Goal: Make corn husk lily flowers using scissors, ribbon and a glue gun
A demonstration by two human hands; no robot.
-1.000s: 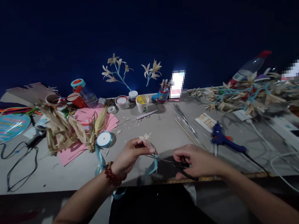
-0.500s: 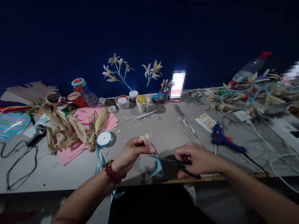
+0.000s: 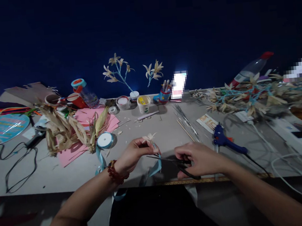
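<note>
Low in the frame's middle, the left hand (image 3: 135, 155) pinches a pale flower (image 3: 150, 137), maybe to keep it steady; blue ribbon (image 3: 156, 168) hangs below. The right hand (image 3: 200, 158) grips scissors (image 3: 179, 162), blades by the ribbon.

From my end I see a dark blue wall (image 3: 144, 23) at twelve o'clock, dimly lit, behind a grey counter (image 3: 67, 178) stretching from nine to three.
</note>
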